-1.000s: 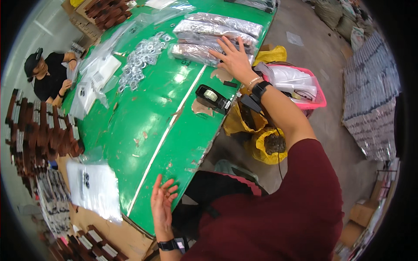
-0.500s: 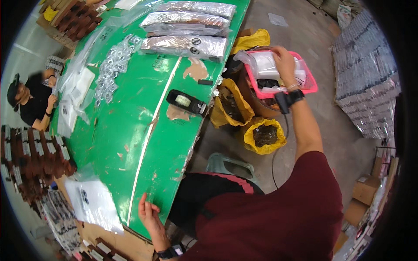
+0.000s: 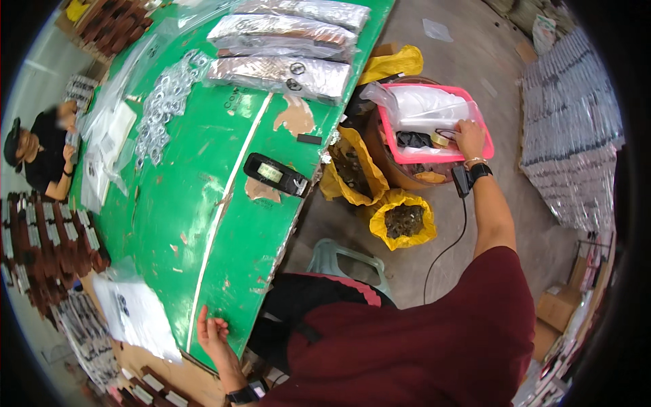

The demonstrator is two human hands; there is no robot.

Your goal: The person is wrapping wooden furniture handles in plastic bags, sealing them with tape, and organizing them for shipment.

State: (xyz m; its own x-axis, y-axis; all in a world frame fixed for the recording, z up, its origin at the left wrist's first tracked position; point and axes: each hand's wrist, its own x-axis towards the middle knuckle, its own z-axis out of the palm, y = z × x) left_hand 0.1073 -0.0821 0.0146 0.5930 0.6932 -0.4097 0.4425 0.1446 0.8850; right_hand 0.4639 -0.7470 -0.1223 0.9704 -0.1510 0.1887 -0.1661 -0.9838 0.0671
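My right hand (image 3: 470, 139) reaches into the right side of a pink plastic basket (image 3: 489, 146). Its fingers point down and inward beside a yellowish ring-shaped roll (image 3: 439, 139), possibly tape; the fingertips are partly hidden, so their grip is unclear. White plastic bags (image 3: 430, 105) and a black crumpled item (image 3: 413, 140) lie in the basket too. At the near edge of the green table (image 3: 169, 224), my left hand (image 3: 215, 339) is empty, fingers loosely apart. A black device with a pale label (image 3: 274, 175) rests farther along that table.
Clear-wrapped long packages (image 3: 281, 76) and a heap of clear plastic rings (image 3: 166, 102) lie on the table. Yellow bags (image 3: 405, 220) stand below its edge, near a pale stool (image 3: 349, 258). A person in black (image 3: 47, 159) works across the table. Wrapped stacks (image 3: 569, 115) stand at right.
My right hand has moved from the far rim of the basket down to its right side, and the yellowish roll now shows beside it. My left hand stays near the table edge, still open.
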